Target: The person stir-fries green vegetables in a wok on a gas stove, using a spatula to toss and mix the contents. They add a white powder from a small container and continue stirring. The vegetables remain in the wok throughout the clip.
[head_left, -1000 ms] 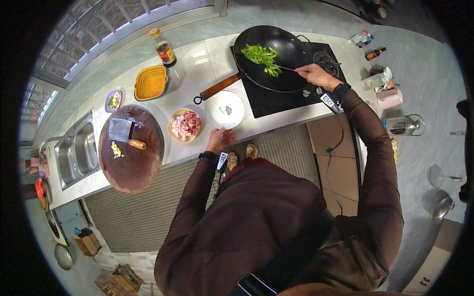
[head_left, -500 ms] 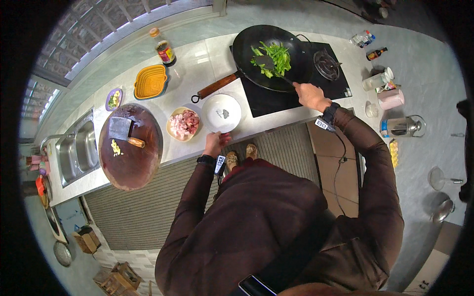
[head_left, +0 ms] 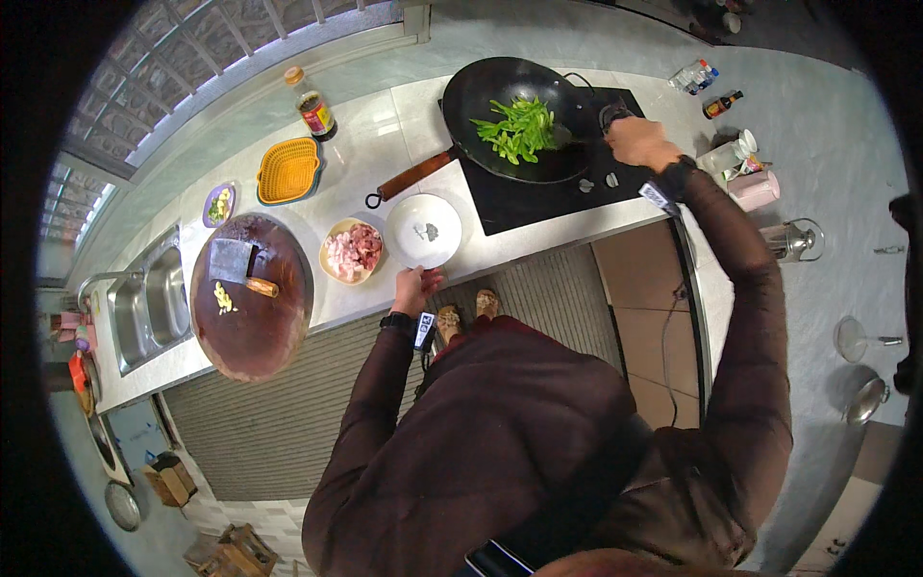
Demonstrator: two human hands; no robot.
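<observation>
- Green vegetables (head_left: pixel 517 132) lie in the black wok (head_left: pixel 478 88), left of the right fingers.
- Right hand (head_left: pixel 642 144): fingers look curled around the handle of a spatula (head_left: pixel 565 137), whose dark blade sits at the vegetables' right edge.
- Left hand (head_left: pixel 415 290): fingertips at the near rim of a white plate (head_left: pixel 408 217); from here I can't tell whether they pinch it.
- Cut meat (head_left: pixel 353 251) sits to the left of those fingertips.
- Stirring seems the step in hand; another stroke would call for a firm grip and a low blade.
</observation>
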